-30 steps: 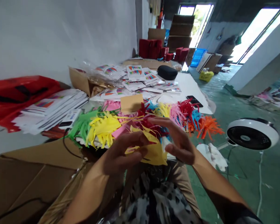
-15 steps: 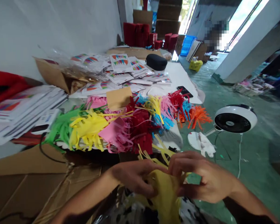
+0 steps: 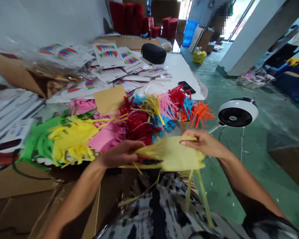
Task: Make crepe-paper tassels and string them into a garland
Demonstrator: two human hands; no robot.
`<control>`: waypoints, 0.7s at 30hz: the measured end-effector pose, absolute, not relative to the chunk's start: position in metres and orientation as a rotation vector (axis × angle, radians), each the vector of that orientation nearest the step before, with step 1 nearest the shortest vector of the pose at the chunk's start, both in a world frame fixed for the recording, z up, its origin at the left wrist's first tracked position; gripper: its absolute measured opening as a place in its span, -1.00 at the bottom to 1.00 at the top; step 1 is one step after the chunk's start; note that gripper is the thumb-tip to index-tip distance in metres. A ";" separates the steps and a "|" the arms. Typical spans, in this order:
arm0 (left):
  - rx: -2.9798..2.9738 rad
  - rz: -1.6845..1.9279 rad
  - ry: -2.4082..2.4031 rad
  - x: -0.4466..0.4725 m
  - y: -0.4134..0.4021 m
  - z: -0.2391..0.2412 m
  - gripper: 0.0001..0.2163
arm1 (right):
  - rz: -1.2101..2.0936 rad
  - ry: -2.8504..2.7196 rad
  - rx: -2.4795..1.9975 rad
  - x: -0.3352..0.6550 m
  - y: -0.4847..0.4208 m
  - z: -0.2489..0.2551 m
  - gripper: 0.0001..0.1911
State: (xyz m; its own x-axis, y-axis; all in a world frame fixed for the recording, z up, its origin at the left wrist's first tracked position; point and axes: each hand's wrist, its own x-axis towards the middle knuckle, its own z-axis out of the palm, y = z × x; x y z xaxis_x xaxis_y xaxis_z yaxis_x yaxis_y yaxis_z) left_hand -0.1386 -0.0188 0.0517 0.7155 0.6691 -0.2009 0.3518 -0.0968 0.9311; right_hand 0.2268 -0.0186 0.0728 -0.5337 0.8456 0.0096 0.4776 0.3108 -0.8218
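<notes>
Yellow tissue paper (image 3: 170,154) hangs stretched between both hands above the person's lap, at about 6 o'clock from the heap on the table. Fingers of the left hand (image 3: 119,153) are closed on its left end, thumb on top, pinching the thin sheet into a point. Those of the right hand (image 3: 204,143) are pinched together on the upper right corner. It is a soft, crumpled sheet, flat in the middle and cut into long narrow strips (several dangle over the patterned black-and-white clothing).

At 12 o'clock from the hands lies a pile of fringed paper pieces (image 3: 129,122) in green, yellow, pink, red, blue and orange, all thin and feathery at the edges. A plain brown card (image 3: 110,99) rests on that pile. Farther back lie flat white packets (image 3: 109,56) printed with rainbow pennants, glossy under clear wrap. At 2 o'clock a round white fan (image 3: 237,113) with a black grille sits on the green floor. Brown corrugated cardboard (image 3: 22,189) fills the 8 o'clock corner.
</notes>
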 end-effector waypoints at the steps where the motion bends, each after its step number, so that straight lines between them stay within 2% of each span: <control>1: 1.842 0.395 0.953 -0.147 -0.015 0.056 -0.77 | 1.115 -2.124 -1.182 0.227 -0.008 0.061 -0.64; 4: 2.228 0.712 1.275 -0.153 -0.017 0.066 -0.48 | 1.085 -2.160 -1.206 0.226 0.015 0.031 -0.60; 6: 2.399 0.852 1.284 -0.132 -0.029 0.067 -0.35 | 1.011 -2.197 -1.250 0.224 0.021 0.017 -0.59; 9: 2.560 0.663 1.036 -0.073 -0.049 0.048 -0.40 | 0.869 -2.243 -1.388 0.220 0.022 0.005 -0.63; 13: 2.645 0.503 0.988 -0.011 -0.063 -0.005 -0.29 | 0.654 -2.358 -1.543 0.221 0.008 0.009 -0.63; 17: 2.728 0.486 1.055 -0.006 -0.062 -0.035 -0.48 | 0.229 -2.483 -1.471 0.227 -0.025 0.023 -0.47; 21: 2.703 0.492 1.053 -0.020 -0.060 -0.027 -0.44 | 0.252 -2.626 -1.286 0.221 -0.060 0.015 -0.26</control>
State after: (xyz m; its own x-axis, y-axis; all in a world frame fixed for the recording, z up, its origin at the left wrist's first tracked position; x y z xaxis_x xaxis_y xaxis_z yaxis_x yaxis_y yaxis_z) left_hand -0.0195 -0.0597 -0.0274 0.6911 0.6841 0.2332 0.6179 -0.7267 0.3003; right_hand 0.2206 -0.0603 0.0149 -0.5989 0.7934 0.1091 0.7582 0.6056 -0.2417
